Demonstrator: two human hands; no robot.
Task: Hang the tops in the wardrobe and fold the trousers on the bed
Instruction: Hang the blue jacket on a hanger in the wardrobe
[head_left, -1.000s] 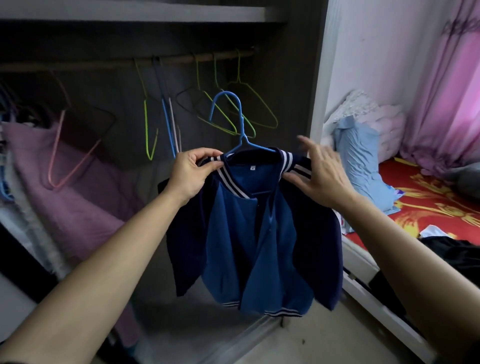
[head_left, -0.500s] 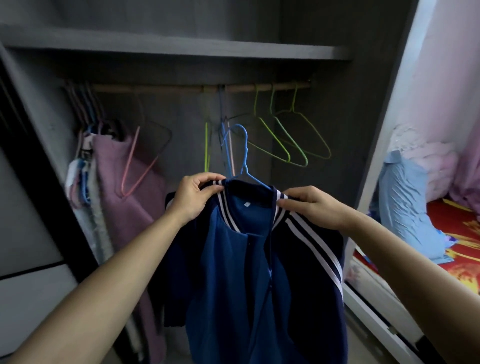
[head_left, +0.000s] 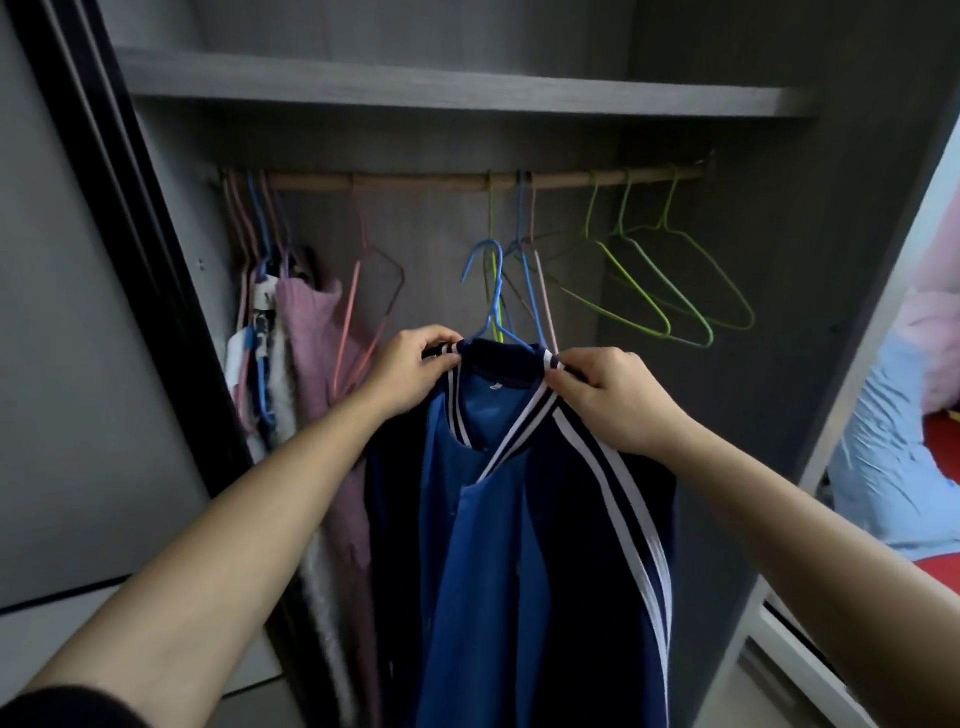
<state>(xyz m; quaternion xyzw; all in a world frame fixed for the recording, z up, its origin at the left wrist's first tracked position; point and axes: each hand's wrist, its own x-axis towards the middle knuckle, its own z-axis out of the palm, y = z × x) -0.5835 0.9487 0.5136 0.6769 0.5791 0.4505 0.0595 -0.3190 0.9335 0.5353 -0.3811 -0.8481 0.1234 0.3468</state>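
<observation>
A blue jacket (head_left: 498, 519) with navy sleeves and white stripes hangs on a blue wire hanger (head_left: 491, 291). My left hand (head_left: 410, 371) pinches the left side of its striped collar. My right hand (head_left: 613, 397) pinches the right side of the collar. The hanger's hook stands free below the wooden wardrobe rail (head_left: 426, 182), in front of the hangers that hang there. The lower part of the jacket runs out of view at the bottom.
Several bare green, blue and pink hangers (head_left: 670, 291) hang on the rail to the right and middle. A pink garment (head_left: 317, 374) and other clothes hang at the left end. A shelf (head_left: 467, 96) spans above. The bed with a light-blue pillow (head_left: 883, 457) lies far right.
I have stepped closer to the wardrobe and raised the jacket on its hanger toward the rail. My right hand went from open beside the shoulder to pinching the collar.
</observation>
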